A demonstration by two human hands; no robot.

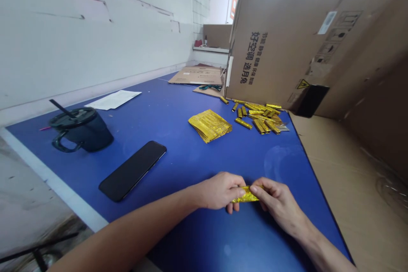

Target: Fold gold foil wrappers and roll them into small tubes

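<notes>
A small gold foil piece [246, 196] is held between both hands above the front part of the blue table. My left hand [221, 191] pinches its left end between thumb and fingers. At its right end, my right hand [274, 197] grips it with the thumb on top. Beyond the hands lies a stack of flat gold foil sheets [210, 126]. Several narrow gold foil rolls [261, 125] lie in a loose pile farther right, beside the cardboard box.
A black phone [133, 171] and a dark lidded mug [83, 129] stand on the left of the blue table [178, 157]. White paper [114, 99] lies near the wall. A large cardboard box [287, 42] rises at right; flat cardboard [197, 75] is behind.
</notes>
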